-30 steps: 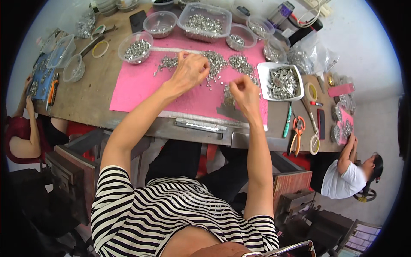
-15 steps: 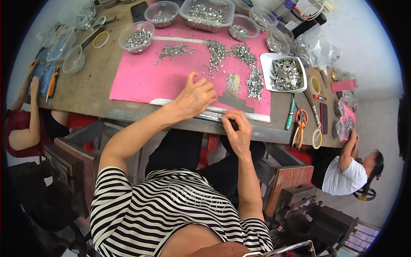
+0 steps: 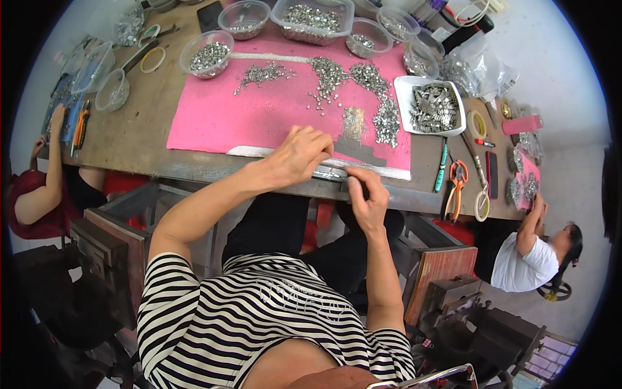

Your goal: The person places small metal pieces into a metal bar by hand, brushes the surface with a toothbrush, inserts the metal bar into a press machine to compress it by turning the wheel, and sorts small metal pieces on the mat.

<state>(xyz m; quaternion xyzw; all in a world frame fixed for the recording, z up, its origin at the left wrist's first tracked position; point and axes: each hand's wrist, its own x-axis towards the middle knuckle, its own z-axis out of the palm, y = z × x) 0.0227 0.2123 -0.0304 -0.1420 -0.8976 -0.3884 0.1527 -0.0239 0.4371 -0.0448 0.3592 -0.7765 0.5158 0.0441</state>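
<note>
My left hand (image 3: 299, 155) is bent over the near edge of the pink mat (image 3: 220, 117), its fingers curled and pressed together. Whatever its fingertips pinch is too small or hidden to name. Beside it, at the table's front edge, my right hand (image 3: 369, 198) has its fingers bent and thumb closed in against a shiny metal strip (image 3: 332, 172); what it grips is hidden. Beyond the hands lie a flat grey stepped piece (image 3: 359, 150), a patch of small pale metal pieces (image 3: 353, 123) and loose piles of small silver pieces (image 3: 387, 122).
Clear plastic bowls (image 3: 207, 57) of silver pieces line the back. To the right are a white tray (image 3: 430, 107), orange-handled cutters (image 3: 457, 185), a green pen-like tool (image 3: 441, 170) and a phone (image 3: 492, 175). People work at left (image 3: 39, 194) and right (image 3: 521, 259).
My left hand has come down and slightly right, closer to the metal strip. My right hand has shifted a little to the right, and its fingers have changed their bend.
</note>
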